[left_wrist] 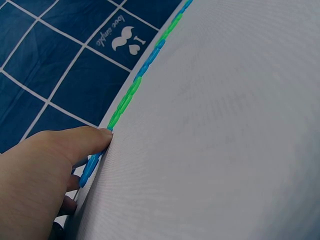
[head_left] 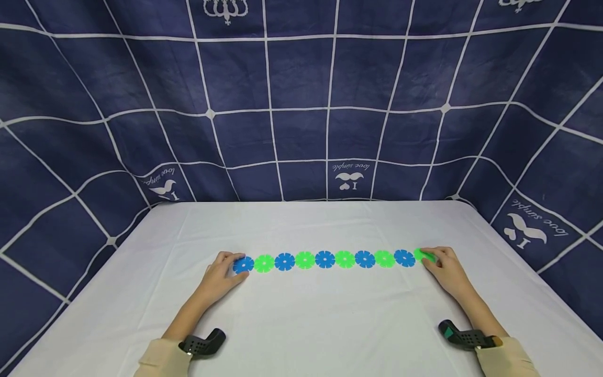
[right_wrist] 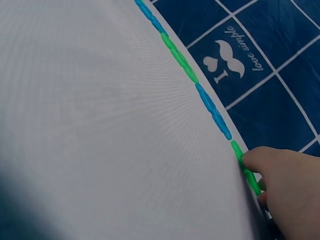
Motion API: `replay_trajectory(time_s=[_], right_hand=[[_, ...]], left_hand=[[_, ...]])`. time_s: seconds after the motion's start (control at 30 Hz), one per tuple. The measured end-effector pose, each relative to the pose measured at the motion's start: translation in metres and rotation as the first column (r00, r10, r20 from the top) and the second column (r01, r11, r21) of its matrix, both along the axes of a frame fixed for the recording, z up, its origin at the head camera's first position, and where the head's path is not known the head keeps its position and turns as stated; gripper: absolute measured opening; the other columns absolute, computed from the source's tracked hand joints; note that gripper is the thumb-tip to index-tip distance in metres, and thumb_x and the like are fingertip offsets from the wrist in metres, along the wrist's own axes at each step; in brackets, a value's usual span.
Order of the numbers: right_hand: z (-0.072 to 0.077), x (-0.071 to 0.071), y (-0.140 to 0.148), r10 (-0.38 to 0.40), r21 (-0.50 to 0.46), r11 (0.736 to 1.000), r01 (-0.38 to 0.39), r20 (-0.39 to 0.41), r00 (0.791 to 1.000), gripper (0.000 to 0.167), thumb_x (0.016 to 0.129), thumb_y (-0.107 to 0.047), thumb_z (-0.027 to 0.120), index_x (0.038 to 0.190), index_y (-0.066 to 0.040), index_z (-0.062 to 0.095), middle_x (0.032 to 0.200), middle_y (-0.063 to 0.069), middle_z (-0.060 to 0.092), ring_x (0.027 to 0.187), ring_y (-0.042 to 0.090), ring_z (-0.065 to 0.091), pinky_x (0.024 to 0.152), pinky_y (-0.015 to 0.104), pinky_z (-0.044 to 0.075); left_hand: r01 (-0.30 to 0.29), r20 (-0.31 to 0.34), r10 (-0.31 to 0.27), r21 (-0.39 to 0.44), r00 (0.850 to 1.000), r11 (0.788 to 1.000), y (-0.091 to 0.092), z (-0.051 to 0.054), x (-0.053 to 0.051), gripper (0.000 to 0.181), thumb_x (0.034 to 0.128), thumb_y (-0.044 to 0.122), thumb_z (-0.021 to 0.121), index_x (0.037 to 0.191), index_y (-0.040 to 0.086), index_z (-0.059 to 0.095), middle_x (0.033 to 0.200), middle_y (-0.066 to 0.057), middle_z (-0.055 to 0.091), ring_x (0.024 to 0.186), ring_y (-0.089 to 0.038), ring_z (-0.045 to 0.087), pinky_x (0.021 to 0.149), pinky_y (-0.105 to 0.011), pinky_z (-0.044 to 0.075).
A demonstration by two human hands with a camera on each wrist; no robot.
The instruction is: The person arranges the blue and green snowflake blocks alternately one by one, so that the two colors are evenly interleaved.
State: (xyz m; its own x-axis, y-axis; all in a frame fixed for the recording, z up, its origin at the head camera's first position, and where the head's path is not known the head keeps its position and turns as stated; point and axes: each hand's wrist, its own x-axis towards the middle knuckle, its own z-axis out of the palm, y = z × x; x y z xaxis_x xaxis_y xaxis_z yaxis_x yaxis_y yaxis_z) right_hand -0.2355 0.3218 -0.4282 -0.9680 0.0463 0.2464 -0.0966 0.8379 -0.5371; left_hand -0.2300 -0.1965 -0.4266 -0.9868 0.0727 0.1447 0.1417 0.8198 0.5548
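Blue and green notched plastic snowflake discs lie in one alternating row across the white table. My left hand (head_left: 219, 273) holds the blue disc (head_left: 243, 264) at the left end, thumb at its near edge and a finger at its far edge. At the other end, my right hand (head_left: 446, 269) grips a green disc (head_left: 424, 255), partly covered by the fingers. Beside that green disc sits a blue disc (head_left: 404, 258); the right wrist view shows a narrow gap between the two. A green disc (left_wrist: 125, 102) adjoins the left-hand blue disc.
The table (head_left: 320, 324) has a white cloth with faint creases. Behind it and along both sides hangs a dark blue curtain (head_left: 301, 136) with white grid lines. Black bands, one of them the left wrist band (head_left: 203, 343), circle both wrists below beige sleeves.
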Motion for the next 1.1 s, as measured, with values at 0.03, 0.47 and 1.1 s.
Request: replay_trajectory(time_s=[0.03,0.47,1.1], right_hand=[[0.0002,0.0000,0.0000,0.002,-0.001,1.000,-0.002,0.002,1.000,0.034,0.092,-0.017,0.050,0.119,0.004,0.054,0.114,0.026,0.041,0.083,0.024,0.041,0.066,0.030,0.032],[0.0033,0.0006,-0.0019,0.025,-0.006,1.000,-0.025,-0.007,1.000,0.032,0.091,-0.012,0.049,0.119,0.002,0.056,0.119,0.026,0.043,0.091,0.029,0.043,0.074,0.039,0.035],[0.0017,0.0007,-0.0012,0.027,-0.014,1.000,-0.027,-0.015,1.000,0.031,0.092,-0.013,0.048,0.118,0.001,0.057,0.119,0.026,0.044,0.091,0.028,0.043,0.073,0.038,0.034]], left_hand=[[0.001,-0.002,-0.001,-0.002,1.000,1.000,0.0000,0.0002,0.0001,0.053,0.0826,0.032,0.063,0.128,0.008,0.050,0.123,-0.016,0.045,0.113,-0.036,0.046,0.089,-0.052,0.035],[0.003,-0.005,-0.003,-0.004,1.000,1.000,-0.0003,0.0010,-0.0002,0.053,0.0825,0.032,0.063,0.128,0.008,0.050,0.122,-0.016,0.045,0.111,-0.037,0.046,0.089,-0.053,0.036],[0.006,0.000,-0.006,0.001,1.000,1.000,-0.0002,0.0013,0.0003,0.052,0.0828,0.032,0.062,0.128,0.008,0.050,0.123,-0.016,0.044,0.112,-0.037,0.046,0.089,-0.052,0.035]])
